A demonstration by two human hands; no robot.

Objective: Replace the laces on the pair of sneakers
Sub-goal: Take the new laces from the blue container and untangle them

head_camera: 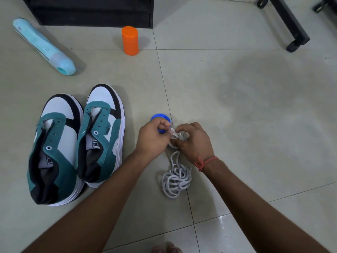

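Observation:
Two teal, white and black sneakers stand side by side on the floor at the left, the left sneaker [54, 150] and the right sneaker [102, 132]; both have bare eyelets with no laces. A tangle of white laces [176, 177] lies on the tiles to their right. Above it, my left hand [153, 137] and my right hand [193, 141] meet and both pinch an end of the white lace between their fingertips. A red thread is tied round my right wrist.
A blue round lid-like object [160, 117] lies partly hidden behind my left hand. An orange canister [130, 40] stands further back. A light blue bottle-shaped item [43, 46] lies at the far left. Black furniture [91, 11] and a wheeled black stand [291, 28] sit at the back.

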